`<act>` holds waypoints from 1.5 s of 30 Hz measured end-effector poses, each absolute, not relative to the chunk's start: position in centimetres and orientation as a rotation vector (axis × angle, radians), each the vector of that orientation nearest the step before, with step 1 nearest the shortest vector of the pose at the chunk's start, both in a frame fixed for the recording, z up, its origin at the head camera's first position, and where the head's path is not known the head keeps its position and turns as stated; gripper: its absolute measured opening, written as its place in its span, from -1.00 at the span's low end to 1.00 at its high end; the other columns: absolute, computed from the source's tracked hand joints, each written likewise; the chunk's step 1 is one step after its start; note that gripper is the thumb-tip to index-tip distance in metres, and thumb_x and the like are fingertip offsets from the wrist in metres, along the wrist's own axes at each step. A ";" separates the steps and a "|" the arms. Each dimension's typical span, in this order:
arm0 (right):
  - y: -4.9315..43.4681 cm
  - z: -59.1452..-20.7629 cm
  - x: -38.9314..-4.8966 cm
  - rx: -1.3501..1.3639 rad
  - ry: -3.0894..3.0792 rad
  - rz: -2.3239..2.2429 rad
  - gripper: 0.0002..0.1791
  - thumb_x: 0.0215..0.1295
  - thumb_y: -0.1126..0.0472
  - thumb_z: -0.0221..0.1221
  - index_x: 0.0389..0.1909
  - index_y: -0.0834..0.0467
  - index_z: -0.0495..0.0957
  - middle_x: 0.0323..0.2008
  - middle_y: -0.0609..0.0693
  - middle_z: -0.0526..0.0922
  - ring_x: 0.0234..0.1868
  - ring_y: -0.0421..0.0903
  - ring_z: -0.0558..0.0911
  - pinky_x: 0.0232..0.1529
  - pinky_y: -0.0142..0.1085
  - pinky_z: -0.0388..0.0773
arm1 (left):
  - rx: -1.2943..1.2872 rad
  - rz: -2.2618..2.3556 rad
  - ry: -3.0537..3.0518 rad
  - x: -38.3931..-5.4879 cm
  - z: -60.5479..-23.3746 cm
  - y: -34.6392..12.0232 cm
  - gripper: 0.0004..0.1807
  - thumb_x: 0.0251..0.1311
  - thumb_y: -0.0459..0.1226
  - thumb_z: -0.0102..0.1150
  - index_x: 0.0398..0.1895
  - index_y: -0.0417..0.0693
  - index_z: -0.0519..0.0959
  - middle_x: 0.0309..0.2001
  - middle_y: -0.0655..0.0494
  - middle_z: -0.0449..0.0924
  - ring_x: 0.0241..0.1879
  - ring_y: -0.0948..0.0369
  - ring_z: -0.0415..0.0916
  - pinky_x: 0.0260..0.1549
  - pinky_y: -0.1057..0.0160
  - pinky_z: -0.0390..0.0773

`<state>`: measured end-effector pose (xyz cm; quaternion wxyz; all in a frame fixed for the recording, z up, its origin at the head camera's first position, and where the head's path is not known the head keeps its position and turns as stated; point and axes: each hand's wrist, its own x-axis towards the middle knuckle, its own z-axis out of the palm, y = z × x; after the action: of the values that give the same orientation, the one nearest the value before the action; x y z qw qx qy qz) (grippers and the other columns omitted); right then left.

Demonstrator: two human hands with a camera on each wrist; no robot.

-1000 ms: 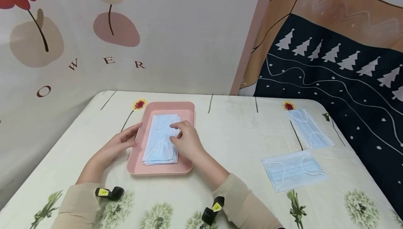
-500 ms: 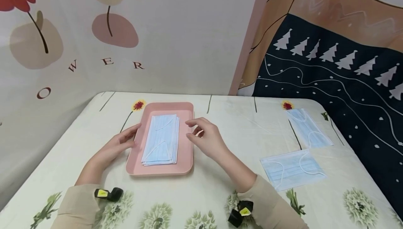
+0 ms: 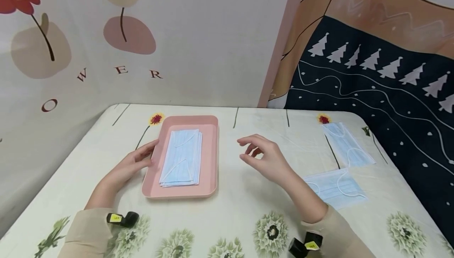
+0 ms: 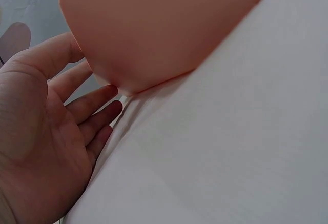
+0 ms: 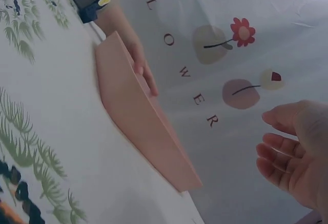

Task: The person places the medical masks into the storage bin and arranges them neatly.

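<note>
A pink tray lies on the table with a small stack of light blue face masks in it. At the tray's left side, my left hand touches the rim with thumb and fingertips. In the left wrist view the fingers of that hand are loosely bent, close against the tray wall. My right hand hovers to the right of the tray, its fingers loosely bent and holding nothing. The right wrist view also has this hand apart from the tray.
Two more face masks lie spread out on the right, one farther back and one nearer, partly behind my right forearm. A flower-print cloth covers the table. Printed curtains hang behind.
My right hand has moved right, from over the masks in the tray to the table beside it. My left hand stays at the tray's left rim. The stack looks the same.
</note>
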<state>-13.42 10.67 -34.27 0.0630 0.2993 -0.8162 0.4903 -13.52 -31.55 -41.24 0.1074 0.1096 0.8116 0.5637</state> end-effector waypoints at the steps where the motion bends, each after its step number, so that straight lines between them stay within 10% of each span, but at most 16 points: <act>1: 11.2 -34.2 -13.4 0.902 -2.475 1.484 -0.62 0.16 0.36 0.32 0.03 0.09 0.60 -0.10 -0.13 0.61 -0.27 -0.23 0.58 -0.23 -0.30 0.57 | 0.319 1.657 2.390 -13.5 -41.2 -31.5 -0.27 0.35 -0.26 0.09 0.51 -0.08 0.03 0.47 -0.18 -0.04 0.42 -0.15 -0.16 0.03 0.64 0.15; 18: 20.7 -35.6 -13.6 0.799 -2.751 1.314 -0.55 0.23 0.27 0.29 0.16 0.08 0.52 -0.09 0.01 0.61 -0.12 0.00 0.58 -0.10 -0.06 0.52 | 0.291 1.641 2.393 -13.6 -41.3 -31.2 -0.26 0.34 -0.23 0.12 0.51 -0.04 0.04 0.47 -0.12 -0.02 0.43 -0.11 -0.14 0.08 0.58 0.15; 45: 30.5 -37.3 -14.5 0.827 -3.163 1.302 -0.34 0.16 0.26 0.32 0.28 0.30 0.34 -0.10 0.01 0.58 -0.02 0.06 0.54 -0.01 -0.22 0.48 | 0.294 1.642 2.406 -13.4 -41.2 -31.4 -0.26 0.34 -0.24 0.11 0.51 -0.07 0.04 0.47 -0.14 -0.03 0.43 -0.12 -0.16 0.07 0.60 0.15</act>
<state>-14.53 30.46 -37.33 -0.1876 0.2309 -0.8828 0.3635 -13.36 -31.38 -41.18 0.1067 0.0999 0.8170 0.5578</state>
